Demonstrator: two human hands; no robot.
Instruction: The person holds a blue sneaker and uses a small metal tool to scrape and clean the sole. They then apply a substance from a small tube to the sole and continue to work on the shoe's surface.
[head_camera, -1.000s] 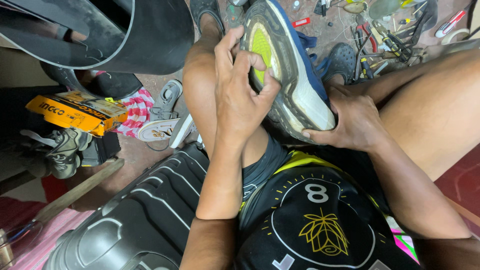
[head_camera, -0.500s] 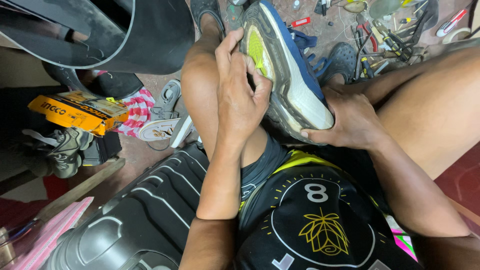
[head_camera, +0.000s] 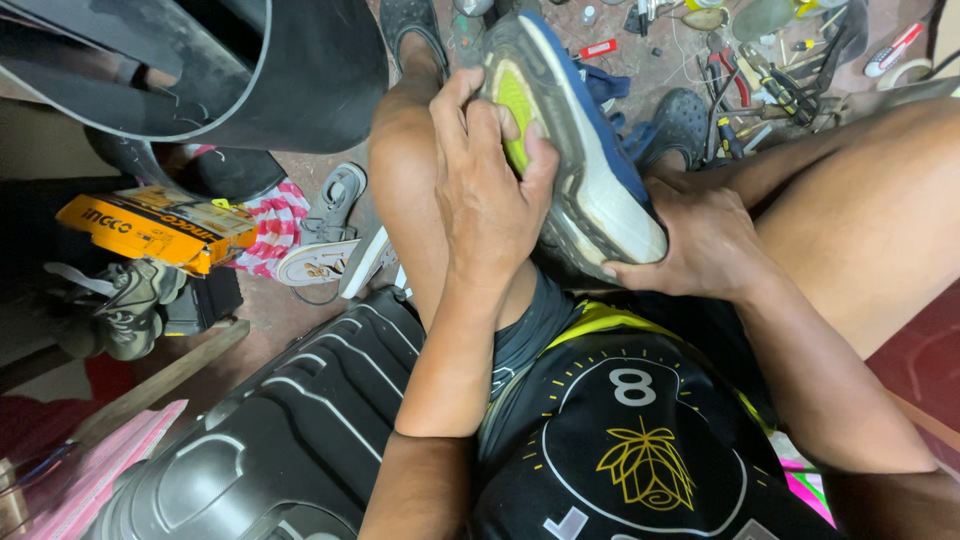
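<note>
A blue sports shoe (head_camera: 590, 150) with a white and grey sole and a yellow-green lining is held upside down between my knees. My left hand (head_camera: 485, 200) wraps over its side, fingers pressing on the yellow-green part by the opening. My right hand (head_camera: 700, 240) cups the heel end from the right, thumb under the sole's edge. Both hands grip the shoe. I sit low, in a black shirt with a pale round print (head_camera: 640, 440).
A dark ribbed hard-shell suitcase (head_camera: 280, 430) lies at lower left. A black tub (head_camera: 250, 70) stands at upper left. An orange box (head_camera: 150, 225), a striped cloth and loose shoes (head_camera: 330, 260) lie on the floor. Pliers and small tools (head_camera: 760, 70) are scattered at upper right.
The shoe has tilted a little, its toe end rising toward the top of the view. My left fingers have shifted slightly on its side. My right hand stays at the heel.
</note>
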